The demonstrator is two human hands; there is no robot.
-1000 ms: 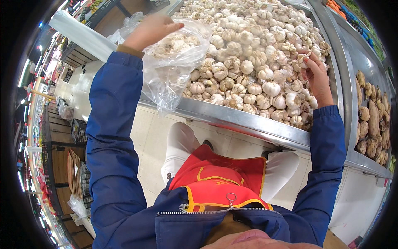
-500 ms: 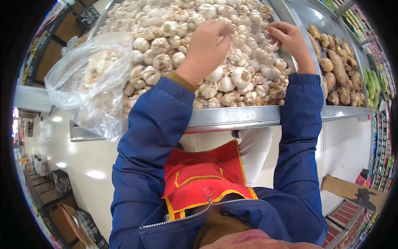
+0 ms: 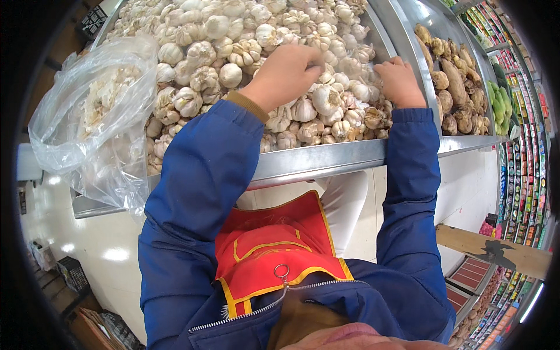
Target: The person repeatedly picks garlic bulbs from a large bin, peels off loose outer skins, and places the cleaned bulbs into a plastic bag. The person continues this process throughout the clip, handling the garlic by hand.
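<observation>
A metal display bin [image 3: 326, 160] is heaped with white garlic bulbs [image 3: 233, 35]. My left hand [image 3: 289, 73] is down on the pile near its front right, fingers curled around a bulb, fingertips hidden. My right hand [image 3: 399, 81] lies a little to the right, against the bin's right wall, with its fingers dug in among the bulbs; I cannot see whether it holds one. A clear plastic bag [image 3: 87, 116] with some garlic in it slumps over the bin's front left corner, and neither hand touches it. Both arms wear blue sleeves.
A second bin [image 3: 461, 87] to the right holds brown roots, with green produce [image 3: 499, 96] beyond it. Shelves of packaged goods [image 3: 525, 146] run along the right edge. Pale shiny floor [image 3: 111, 251] lies below, with a dark basket [image 3: 73, 274] at the lower left. I wear a red apron [image 3: 274, 245].
My left hand let go of the plastic bag and moved right onto the garlic pile beside my right hand. The bag now rests at the bin's left corner.
</observation>
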